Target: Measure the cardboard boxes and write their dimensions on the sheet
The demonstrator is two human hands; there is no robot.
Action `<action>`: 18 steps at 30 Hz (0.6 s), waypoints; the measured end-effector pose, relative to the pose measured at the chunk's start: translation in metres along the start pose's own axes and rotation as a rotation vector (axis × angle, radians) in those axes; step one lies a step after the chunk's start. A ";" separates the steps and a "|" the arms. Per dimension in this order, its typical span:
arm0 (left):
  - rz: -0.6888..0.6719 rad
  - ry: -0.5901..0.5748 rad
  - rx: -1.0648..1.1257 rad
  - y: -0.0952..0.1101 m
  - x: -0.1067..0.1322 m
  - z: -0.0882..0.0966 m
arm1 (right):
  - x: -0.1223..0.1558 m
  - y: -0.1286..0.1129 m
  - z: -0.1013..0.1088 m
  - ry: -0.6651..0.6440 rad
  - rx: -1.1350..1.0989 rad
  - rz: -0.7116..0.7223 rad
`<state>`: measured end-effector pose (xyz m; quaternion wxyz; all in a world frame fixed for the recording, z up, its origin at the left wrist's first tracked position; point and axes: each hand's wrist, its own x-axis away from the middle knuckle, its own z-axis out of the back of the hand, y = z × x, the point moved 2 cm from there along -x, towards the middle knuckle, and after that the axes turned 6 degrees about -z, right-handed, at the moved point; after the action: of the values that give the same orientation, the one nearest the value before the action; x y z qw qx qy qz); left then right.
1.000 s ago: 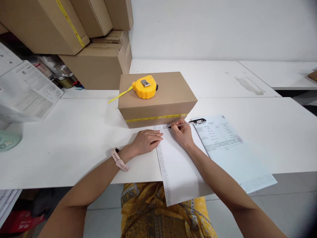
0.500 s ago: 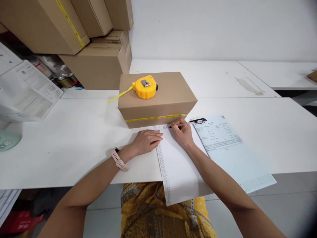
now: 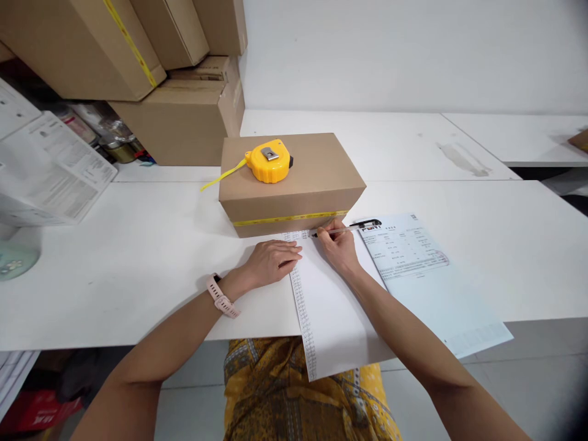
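My right hand pinches a clear-barrelled pen with a black cap end, its tip on the upper part of a white sheet of paper. Rows of small handwriting run down the sheet's left edge and along its top. My left hand lies flat with fingers stretched, its fingertips on the paper's left edge. Just beyond both hands sits a closed cardboard box with a yellow tape strip. On top of it rests a yellow tape measure, its end sticking out leftward.
Under the right forearm lies a pale blue printed form, overhanging the front edge of the white table. Stacked cartons stand at the back left, beside a white printed box. A green lidded item is at far left.
The pen in my right hand has shifted very slightly left, its far end tilting a little. My left hand, the paper and the box stay where they were.
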<state>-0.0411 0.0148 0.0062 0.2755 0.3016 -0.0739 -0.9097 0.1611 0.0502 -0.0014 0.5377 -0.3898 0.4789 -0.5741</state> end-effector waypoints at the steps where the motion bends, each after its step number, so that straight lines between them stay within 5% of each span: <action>1: 0.004 -0.003 0.002 0.000 0.000 0.000 | 0.000 0.000 0.000 0.000 0.003 -0.004; 13: 0.002 -0.003 -0.001 -0.001 0.001 -0.001 | 0.001 -0.001 -0.001 0.001 -0.006 -0.009; 18: 0.033 -0.021 0.015 -0.002 0.002 -0.001 | 0.000 -0.004 0.008 0.099 -0.001 0.068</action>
<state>-0.0420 0.0152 0.0039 0.2875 0.2928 -0.0884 -0.9076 0.1677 0.0486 0.0043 0.5323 -0.3446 0.5184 -0.5737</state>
